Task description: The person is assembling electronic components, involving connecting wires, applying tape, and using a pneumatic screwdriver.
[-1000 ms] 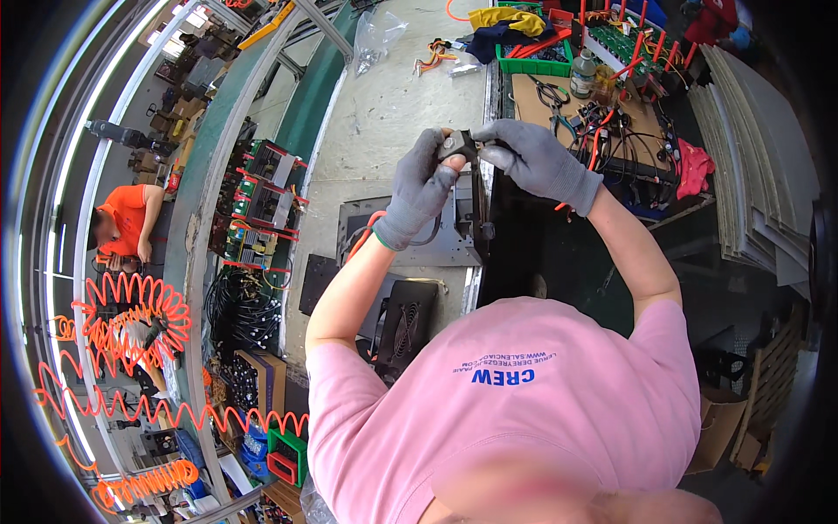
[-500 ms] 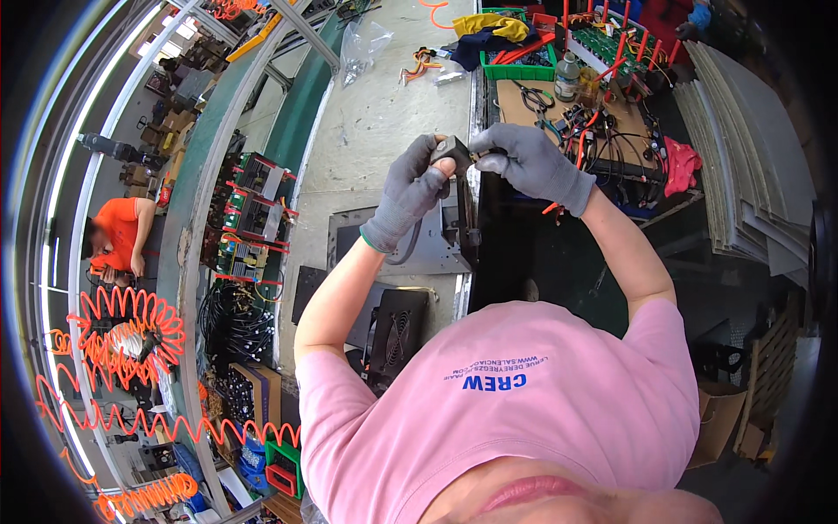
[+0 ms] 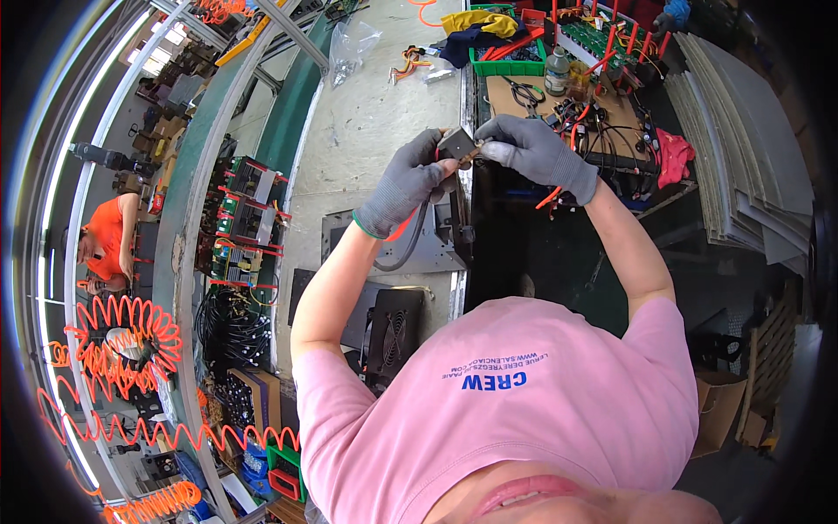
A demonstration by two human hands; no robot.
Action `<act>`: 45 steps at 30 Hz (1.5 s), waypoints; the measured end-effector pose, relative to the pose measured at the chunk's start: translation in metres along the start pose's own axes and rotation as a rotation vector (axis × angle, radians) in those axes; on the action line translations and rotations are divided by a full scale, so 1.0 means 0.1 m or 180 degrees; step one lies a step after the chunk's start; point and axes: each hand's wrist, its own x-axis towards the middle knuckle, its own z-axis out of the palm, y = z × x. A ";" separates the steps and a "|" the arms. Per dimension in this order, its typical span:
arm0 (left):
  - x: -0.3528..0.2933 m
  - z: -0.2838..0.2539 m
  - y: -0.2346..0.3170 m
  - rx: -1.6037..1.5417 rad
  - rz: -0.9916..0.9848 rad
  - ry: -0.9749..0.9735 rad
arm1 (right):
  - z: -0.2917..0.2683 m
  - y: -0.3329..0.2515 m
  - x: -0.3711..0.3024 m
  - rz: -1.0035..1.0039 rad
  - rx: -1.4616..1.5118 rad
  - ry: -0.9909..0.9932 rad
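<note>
Dark block point(image 3: 456, 144) held above the table's point(image 3: 371, 113) right edge.
The left hand point(image 3: 400, 186) grips its body; the right hand point(image 3: 539, 153) touches its end, whether pinching I cannot tell.

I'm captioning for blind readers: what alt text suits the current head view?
A grey-gloved left hand grips a small dark block above a pale workbench, with the gloved right hand at its right side. A black fan unit sits closer to the wearer; circuit boards sit at left.
</note>
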 end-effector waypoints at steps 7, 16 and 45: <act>0.00 0.02 0.05 0.0179 -0.0038 -0.0043 | -0.05 -0.05 -0.05 0.0223 0.0156 -0.0237; 0.00 0.05 0.05 0.0112 -0.0070 -0.0113 | -0.02 0.00 -0.08 -0.0769 -0.0465 0.0153; 0.04 0.24 0.04 0.0293 -0.0090 -0.0001 | -0.07 0.35 -0.40 0.0073 0.0606 0.0238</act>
